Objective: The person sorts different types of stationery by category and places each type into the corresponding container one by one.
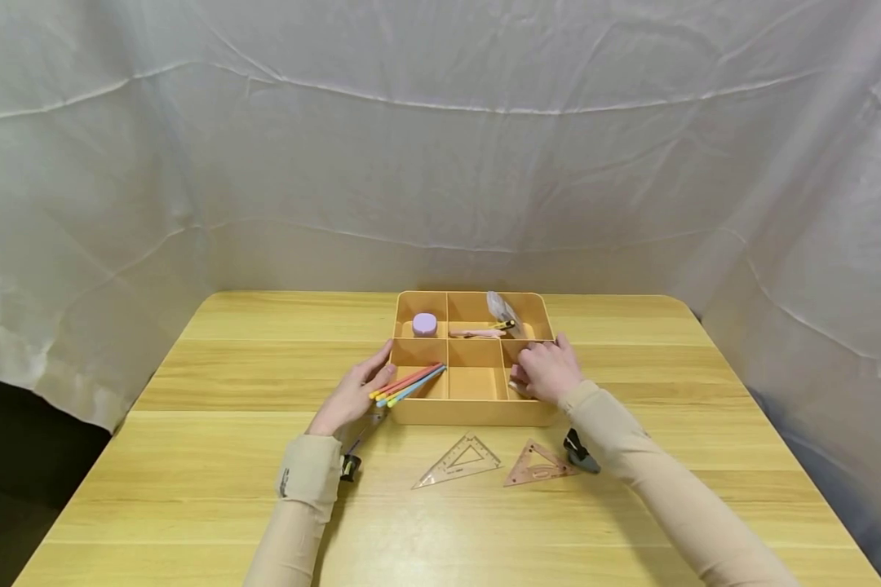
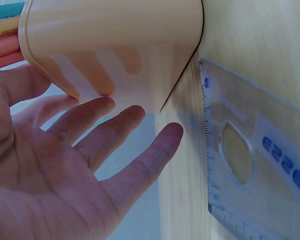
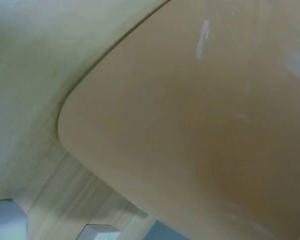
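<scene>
An orange divided organizer box point(image 1: 473, 413) stands on the wooden table. My left hand point(image 1: 352, 398) lies along its left side, fingers extended; in the left wrist view the hand point(image 2: 85, 145) has its fingertips at the box wall point(image 2: 115, 30). Several colored pens point(image 1: 409, 385) lean out of the front left compartment beside the left thumb. My right hand point(image 1: 551, 371) reaches with bent fingers into the front right compartment, near a small light item; what its fingertips hold is hidden. The right wrist view shows the box's outer wall point(image 3: 165, 115) and no hand.
A lilac round item point(image 1: 424, 324) sits in the back left compartment; a clear packet point(image 1: 501, 310) and pink item point(image 1: 477, 333) lie in the back right one. In front are a clear set square point(image 1: 458, 463), a pink one point(image 1: 537, 466) and a dark object point(image 1: 582, 453).
</scene>
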A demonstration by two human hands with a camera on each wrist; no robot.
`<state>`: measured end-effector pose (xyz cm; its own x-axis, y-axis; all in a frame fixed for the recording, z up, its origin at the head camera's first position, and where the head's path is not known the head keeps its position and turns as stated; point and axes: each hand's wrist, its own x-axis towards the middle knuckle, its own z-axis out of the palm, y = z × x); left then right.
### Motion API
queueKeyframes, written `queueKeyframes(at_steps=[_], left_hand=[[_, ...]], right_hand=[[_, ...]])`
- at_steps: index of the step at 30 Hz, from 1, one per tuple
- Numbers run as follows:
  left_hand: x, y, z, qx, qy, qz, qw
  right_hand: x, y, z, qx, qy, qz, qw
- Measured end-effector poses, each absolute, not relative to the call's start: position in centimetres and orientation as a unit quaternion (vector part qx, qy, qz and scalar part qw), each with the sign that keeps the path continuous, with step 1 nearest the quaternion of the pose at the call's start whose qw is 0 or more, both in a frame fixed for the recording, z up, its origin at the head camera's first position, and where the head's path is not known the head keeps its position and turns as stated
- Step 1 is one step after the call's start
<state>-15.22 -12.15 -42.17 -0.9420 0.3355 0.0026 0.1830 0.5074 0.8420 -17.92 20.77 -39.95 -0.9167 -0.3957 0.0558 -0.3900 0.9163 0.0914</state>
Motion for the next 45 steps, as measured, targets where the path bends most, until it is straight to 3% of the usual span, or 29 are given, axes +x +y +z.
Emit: queueKeyframes(at_steps=[9,14,19,22,31,45], left_hand=[[-15.1,-12.2,-42.2,0.152,0.861,0.478,0.081],[-15.0,-12.2,-42.2,0.15,0.864,0.473,0.082],[-15.1,-12.3,-42.2,0.154,0.863,0.475,0.08],[-15.2,-12.4,-42.3,0.158,0.862,0.476,0.08],[-15.1,-12.4,-42.3,0.159,0.862,0.475,0.08],[-15.1,-12.2,-42.3,0.146,0.861,0.48,0.08]], right_hand=[[-18.0,21.0,-39.6,0.208,-0.978,-0.001,0.014],[-17.7,22.2,-38.8,0.242,-0.962,0.11,0.069],[-17.7,25.2,-38.9,0.166,-0.921,0.343,0.08],[-18.1,27.5,-39.7,0.107,-0.91,0.397,0.059],[-19.0,31.1,-42.3,0.08,-0.953,0.287,-0.058],[-19.7,31.7,-42.7,0.088,-0.958,0.258,-0.092]])
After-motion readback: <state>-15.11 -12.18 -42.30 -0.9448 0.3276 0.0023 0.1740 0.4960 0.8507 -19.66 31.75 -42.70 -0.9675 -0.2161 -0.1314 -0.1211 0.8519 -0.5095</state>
